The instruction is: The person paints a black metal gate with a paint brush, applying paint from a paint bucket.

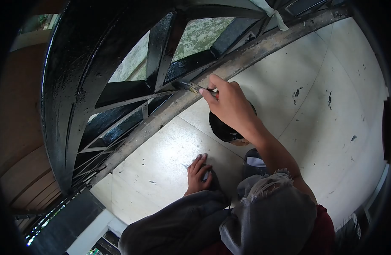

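My right hand (229, 104) grips a paintbrush (191, 87) by its handle, part of which is hidden in my fingers. The dark bristles reach the lower bars of a glossy black frame (159, 46), close to a worn grey sill (165, 112). Under my right wrist stands a round container (223, 127) with a black inside, partly covered by the hand and forearm. My left hand (198, 176) is low by my leg, its fingers stretched out over the pale floor and holding nothing.
Pale floor tiles (161, 157) carry dark spots and smears (296, 94). My foot (254, 161) is just below the container, beside ragged grey cloth (272, 204) over my knee. A whitish strip (276, 15) hangs on the frame at the top.
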Demonstrator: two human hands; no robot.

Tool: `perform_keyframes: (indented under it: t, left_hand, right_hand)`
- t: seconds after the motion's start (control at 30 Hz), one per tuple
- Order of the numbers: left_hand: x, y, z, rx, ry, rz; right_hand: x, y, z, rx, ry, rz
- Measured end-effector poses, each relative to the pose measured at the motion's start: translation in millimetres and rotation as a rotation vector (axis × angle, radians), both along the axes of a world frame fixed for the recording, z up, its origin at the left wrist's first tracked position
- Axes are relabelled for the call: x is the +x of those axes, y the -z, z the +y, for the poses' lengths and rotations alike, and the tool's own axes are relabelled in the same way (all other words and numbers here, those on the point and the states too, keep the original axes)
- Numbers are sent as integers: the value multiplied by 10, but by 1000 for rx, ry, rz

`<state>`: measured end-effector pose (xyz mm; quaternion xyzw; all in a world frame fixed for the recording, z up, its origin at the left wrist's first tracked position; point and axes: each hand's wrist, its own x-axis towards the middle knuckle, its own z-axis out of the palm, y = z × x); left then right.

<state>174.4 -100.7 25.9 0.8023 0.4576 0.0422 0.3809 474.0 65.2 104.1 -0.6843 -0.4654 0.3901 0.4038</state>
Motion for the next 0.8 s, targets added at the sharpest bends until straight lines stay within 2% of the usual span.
perform_keyframes:
  t: [0.17, 0.27, 0.33, 0.47, 0.57, 0.63, 0.7, 0.8]
  left_hand:
    - [2, -16, 9, 6, 3, 4]
    - [-5, -9, 3, 10, -8, -20]
    - [-60, 30, -24, 10, -13, -37]
    - [-83, 54, -24, 23, -16, -68]
    - [-78, 42, -27, 27, -15, -64]
    - [-74, 43, -36, 32, -11, -62]
    - [-49, 50, -25, 43, -7, -64]
    - [-46, 32, -11, 41, -12, -62]
  right_hand:
    - [-65, 142, -62, 77, -33, -7]
    - [2, 62, -123, -14, 10, 64]
    - [-71, 116, -81, 30, 93, 136]
    - [-171, 234, -333, 140, 114, 136]
    - [-76, 233, -284, 92, 177, 163]
    - [-103, 217, -198, 62, 168, 166]
    - [-181, 268, -174, 153, 122, 252]
    - [-19, 268, -323, 108, 122, 225]
